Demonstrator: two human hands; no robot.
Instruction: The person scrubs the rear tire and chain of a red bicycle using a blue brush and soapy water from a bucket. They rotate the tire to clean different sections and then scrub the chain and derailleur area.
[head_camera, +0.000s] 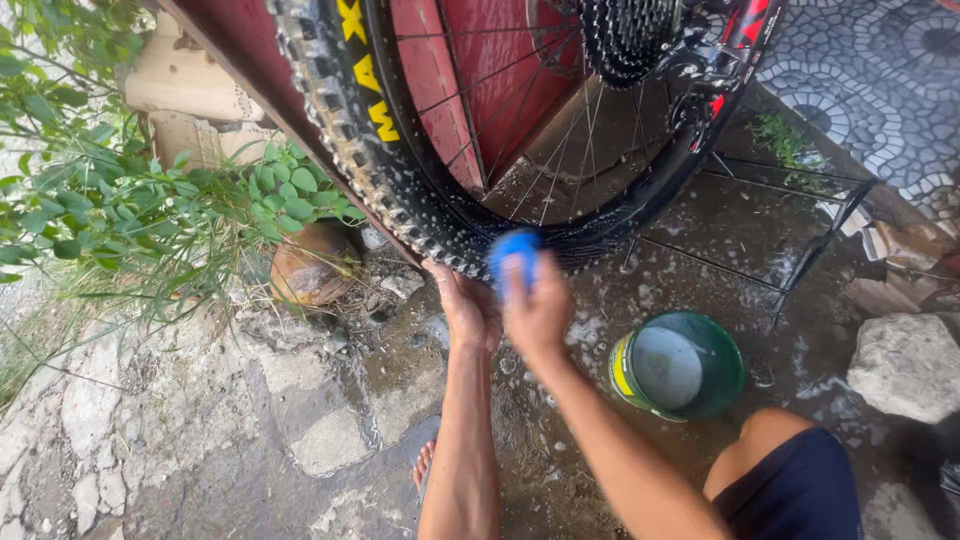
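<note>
A: How far along is the wash on that rear bicycle wheel (520, 130)?

B: Partway, I'd judge. The knobby tyre (400, 200) carries white suds along its lower arc, from the left side round to the bottom, so that stretch has been soaped. The part climbing toward the red frame (745, 40) on the right looks wet but shows less foam.

A: What are the hands doing?

B: The right hand (535, 310) is curled around a blue sponge (513, 250), fingers closed on it, pressing it against the tyre at its lowest point. The left hand (468, 305) sits just beside it, fingers together and laid flat on the tyre tread; it holds nothing that I can see.

A: And the water?

B: 1 green bucket (680, 365) stands on the wet ground (330, 440) just right of the arms, with pale soapy water in it. Foam flecks lie scattered on the ground beneath the wheel.

A: What looks left to do?

B: The spokes (560, 170) and the cassette (630, 35) show little or no foam, so they seem not yet scrubbed. Nothing here suggests rinsing; the suds are sitting on the rubber.

A: Anything else nearby?

B: A leafy plant (130, 200) on the left, a large stone (905, 365) on the right.
</note>
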